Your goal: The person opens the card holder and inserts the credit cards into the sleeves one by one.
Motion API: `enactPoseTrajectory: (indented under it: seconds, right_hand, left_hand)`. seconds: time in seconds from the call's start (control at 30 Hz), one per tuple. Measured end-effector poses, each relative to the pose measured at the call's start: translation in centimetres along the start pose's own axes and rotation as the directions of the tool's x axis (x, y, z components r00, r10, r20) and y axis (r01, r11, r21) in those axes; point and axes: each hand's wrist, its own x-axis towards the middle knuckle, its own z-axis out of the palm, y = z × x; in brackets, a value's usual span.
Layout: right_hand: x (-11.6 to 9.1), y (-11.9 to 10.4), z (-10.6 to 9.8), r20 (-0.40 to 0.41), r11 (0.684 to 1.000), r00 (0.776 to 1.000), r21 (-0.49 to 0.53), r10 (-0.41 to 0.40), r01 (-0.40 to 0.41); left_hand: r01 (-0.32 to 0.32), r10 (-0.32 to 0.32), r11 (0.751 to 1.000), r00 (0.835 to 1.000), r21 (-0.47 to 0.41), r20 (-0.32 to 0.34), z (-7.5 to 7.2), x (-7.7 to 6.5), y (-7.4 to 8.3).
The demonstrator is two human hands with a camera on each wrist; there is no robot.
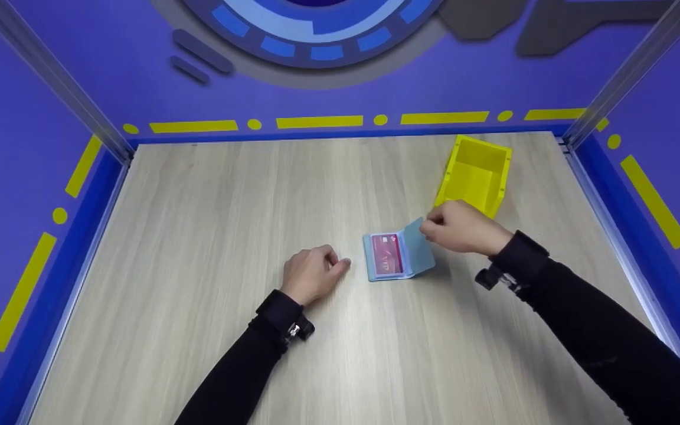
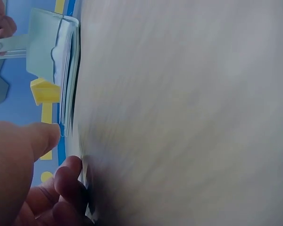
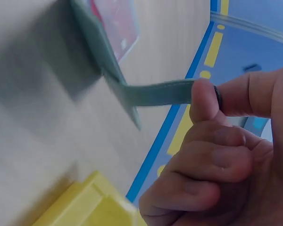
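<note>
A light blue-green card holder (image 1: 418,252) lies on the table with its cover partly raised. A red card (image 1: 387,255) shows in the clear sleeve on its left side. My right hand (image 1: 461,227) pinches the end of the holder's strap (image 3: 162,94) between thumb and index finger; the other fingers are curled. In the right wrist view the strap stretches from the cover to those fingertips. To the left of the holder, apart from it, my left hand (image 1: 313,273) rests near the tabletop with loosely curled fingers and nothing in them. Several sleeves (image 2: 68,70) appear edge-on in the left wrist view.
An open yellow box (image 1: 473,177) stands at the back right, just beyond my right hand. Blue walls (image 1: 340,100) with yellow markings enclose the wood-grain table (image 1: 210,206) at the back and both sides.
</note>
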Motion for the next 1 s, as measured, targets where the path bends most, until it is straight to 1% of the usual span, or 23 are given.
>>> enactPoseTrajectory:
  seconds: [0.07,0.2,0.33,0.47,0.57,0.77,0.87,1.0]
  right_hand:
    - [0.5,-0.7,0.7,-0.003,0.999,0.999,0.013,-0.034,0.034]
    - [1.6,-2.1,2.1,0.004,0.997,0.998,0.050,-0.066,0.066]
    - [2.5,-3.1,3.6,-0.002,0.990,0.996,0.105,-0.091,0.090]
    - [3.3,-3.8,5.1,-0.022,0.978,0.993,0.170,-0.119,0.121]
    - [3.8,-4.0,6.2,-0.055,0.962,0.987,0.221,-0.153,0.161]
    - [4.9,-4.0,8.2,-0.131,0.911,0.962,0.314,-0.238,0.268]
    - [5.0,-3.7,8.9,-0.140,0.898,0.961,0.345,-0.240,0.274]
    - [5.0,-3.1,9.6,-0.110,0.875,0.969,0.416,-0.222,0.248]
  left_hand:
    - [-0.008,0.008,1.000,1.000,-0.008,-0.004,0.0,0.0,-0.1]
    - [-0.016,0.016,1.000,1.000,-0.025,-0.002,0.0,0.0,-0.1]
    - [-0.005,0.006,0.999,1.000,-0.051,0.027,-0.2,0.0,-0.1]
    - [-0.002,0.007,0.995,0.999,-0.099,0.051,-0.9,0.0,0.1]
    - [-0.021,0.028,0.990,0.998,-0.136,0.049,-1.6,0.0,0.7]
    - [-0.067,0.073,0.980,0.997,-0.189,0.022,-3.1,0.3,1.7]
    - [-0.062,0.077,0.971,0.995,-0.232,0.058,-3.2,0.6,1.6]
    - [-0.027,0.079,0.951,0.985,-0.308,0.155,-3.1,1.1,1.7]
